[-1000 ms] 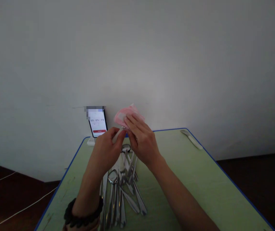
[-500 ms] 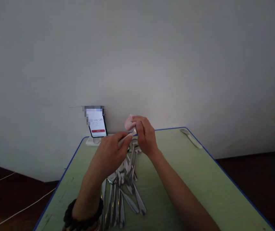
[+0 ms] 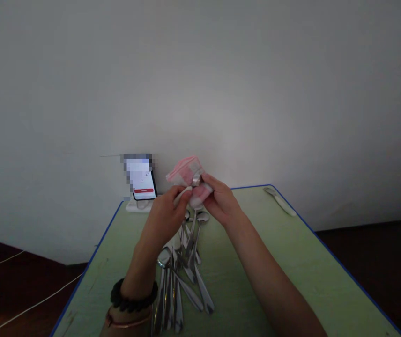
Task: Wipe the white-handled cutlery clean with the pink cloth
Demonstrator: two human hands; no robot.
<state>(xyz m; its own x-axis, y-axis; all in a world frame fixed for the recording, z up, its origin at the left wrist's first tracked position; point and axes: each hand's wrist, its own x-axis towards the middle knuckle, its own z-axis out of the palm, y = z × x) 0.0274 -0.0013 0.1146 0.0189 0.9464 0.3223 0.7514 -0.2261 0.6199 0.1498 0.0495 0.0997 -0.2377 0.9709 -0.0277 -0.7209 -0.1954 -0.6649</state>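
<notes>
My left hand (image 3: 167, 208) is closed around the white handle of a piece of cutlery (image 3: 196, 179). Its shiny metal head points up and to the right; whether it is a spoon or a fork I cannot tell. A pink and white cloth (image 3: 183, 169) is spread behind and below that head. My right hand (image 3: 222, 199) grips the cloth at its right side, with the thumb close to the metal head. Below both hands lies a pile of metal cutlery, with a spoon (image 3: 203, 216) near the top and several handles (image 3: 203, 290) toward me.
A phone (image 3: 143, 180) stands on a white stand (image 3: 137, 206) at the table's back left. One white-handled utensil (image 3: 280, 202) lies at the back right. The green table (image 3: 256, 252) has a blue edge and meets a grey wall (image 3: 200, 84).
The cloth, earlier bunched in my right hand, is now opened out behind the metal head. My right hand has shifted slightly right and turned, and its fingers are less curled.
</notes>
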